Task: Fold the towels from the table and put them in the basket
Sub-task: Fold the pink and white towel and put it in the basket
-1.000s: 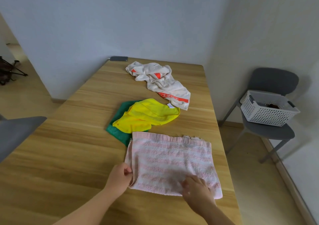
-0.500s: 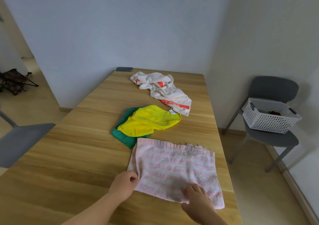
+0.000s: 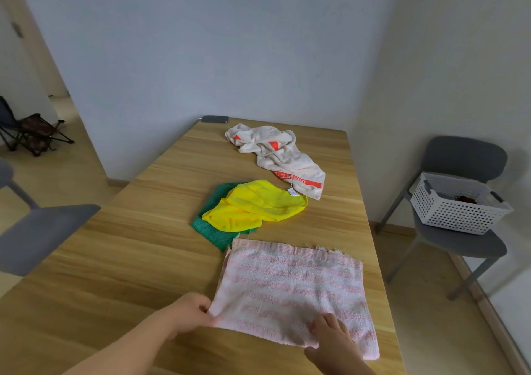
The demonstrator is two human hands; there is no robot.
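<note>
A pink towel lies flat at the table's near right corner, spread for folding. Its near left corner is pinched by the left hand; the right hand is laid on its near edge, pinching or pressing cannot be told. Likely the edge is held at two points for an even fold. The basket is set on a chair beside the right edge.

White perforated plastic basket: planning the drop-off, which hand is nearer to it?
Right. The right hand holds the pink striped towel at its near edge, toward the white plastic basket; the left hand pinches its left corner, farther away.
</note>
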